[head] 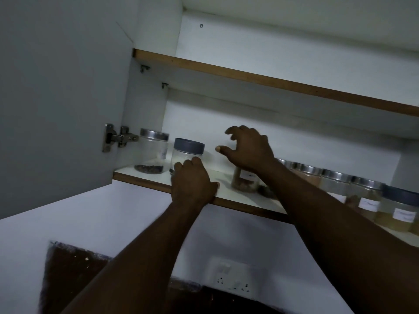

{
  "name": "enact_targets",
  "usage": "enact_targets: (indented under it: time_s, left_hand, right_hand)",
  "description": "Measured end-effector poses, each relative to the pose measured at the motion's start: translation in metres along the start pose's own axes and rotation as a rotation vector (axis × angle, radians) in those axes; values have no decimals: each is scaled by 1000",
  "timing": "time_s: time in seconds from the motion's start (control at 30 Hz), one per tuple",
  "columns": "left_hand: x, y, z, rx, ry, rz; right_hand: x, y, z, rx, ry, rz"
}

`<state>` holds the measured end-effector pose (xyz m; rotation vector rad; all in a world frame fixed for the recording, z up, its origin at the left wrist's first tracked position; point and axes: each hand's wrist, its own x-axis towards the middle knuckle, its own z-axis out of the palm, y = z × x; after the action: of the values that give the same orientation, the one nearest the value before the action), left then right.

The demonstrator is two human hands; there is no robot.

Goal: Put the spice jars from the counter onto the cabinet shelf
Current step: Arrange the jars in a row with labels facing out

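On the lower cabinet shelf (244, 198) a clear jar with a grey lid (188, 150) stands near the left end. My left hand (192, 182) wraps its lower part from the front. Left of it a clear jar with a silver lid (154, 150) holds dark spice at the bottom. My right hand (247, 148) hovers with fingers spread above a jar of brown spice (243, 181), whose top is hidden by my wrist. A row of several silver-lidded jars (340, 180) and a grey-lidded jar (401, 209) stands to the right.
The cabinet door (61, 98) hangs open on the left, with its hinge (118, 138) beside the silver-lidded jar. An upper shelf (272, 81) runs above. Below, a white wall carries a socket plate (233, 277).
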<state>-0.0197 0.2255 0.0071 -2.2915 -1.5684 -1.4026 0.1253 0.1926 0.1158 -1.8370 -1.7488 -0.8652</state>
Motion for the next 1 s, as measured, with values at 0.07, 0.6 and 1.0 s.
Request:
enact_targets:
  time_s: [0.07, 0.6, 1.0]
  left_hand:
    - [3, -17, -6, 3, 53, -56]
    - [42, -31, -14, -8, -392, -167]
    - [71, -38, 16, 103, -697, 131]
  right_hand:
    - [8, -24, 9, 61, -69, -71]
    - [24, -21, 29, -19, -219, -131]
    - [17, 14, 11, -68, -263, -89]
